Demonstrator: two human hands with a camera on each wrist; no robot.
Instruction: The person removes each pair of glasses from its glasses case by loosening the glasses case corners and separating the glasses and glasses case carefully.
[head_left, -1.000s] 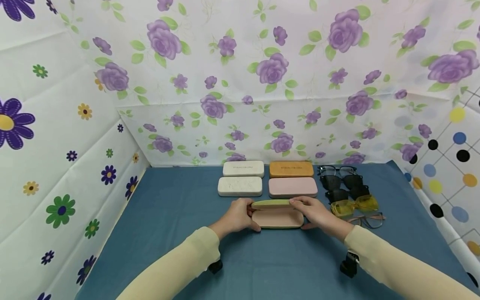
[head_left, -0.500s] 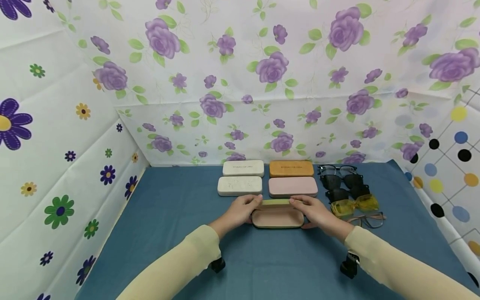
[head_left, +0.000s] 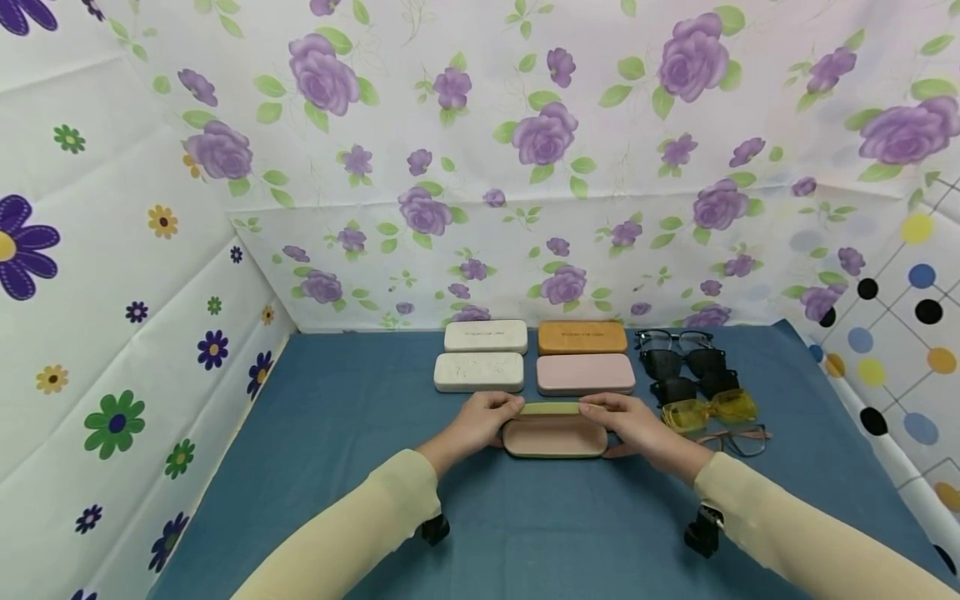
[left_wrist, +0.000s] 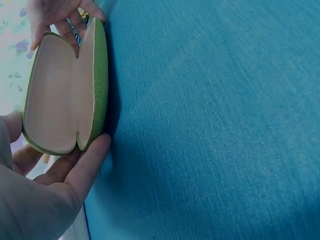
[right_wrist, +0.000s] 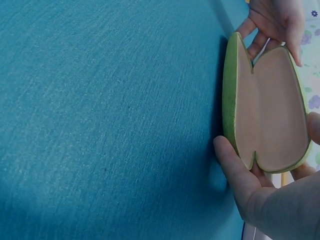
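A green glasses case [head_left: 555,438] lies on the blue cloth with its lid raised, showing a bare pink lining [left_wrist: 52,95]. At its left end my left hand [head_left: 480,421] grips it, one fingertip on the lid's rim and others by the base. My right hand [head_left: 633,425] holds the opposite end the same way, lid and base together. Both wrist views show fingers spread over the two halves of the case [right_wrist: 280,110]; some fingertips are hidden behind it.
Behind stand two whitish cases [head_left: 486,337] [head_left: 478,372], an orange case [head_left: 582,338] and a pink case [head_left: 585,375]. Several glasses lie to the right, among them yellow-lens glasses [head_left: 709,410] and clear glasses [head_left: 742,441] close to my right forearm. Patterned cloth walls [head_left: 480,167] surround the table.
My left hand has shifted its fingers from the case's front left corner up to the lid's rim. The lid has tipped slightly lower. My right hand keeps its hold.
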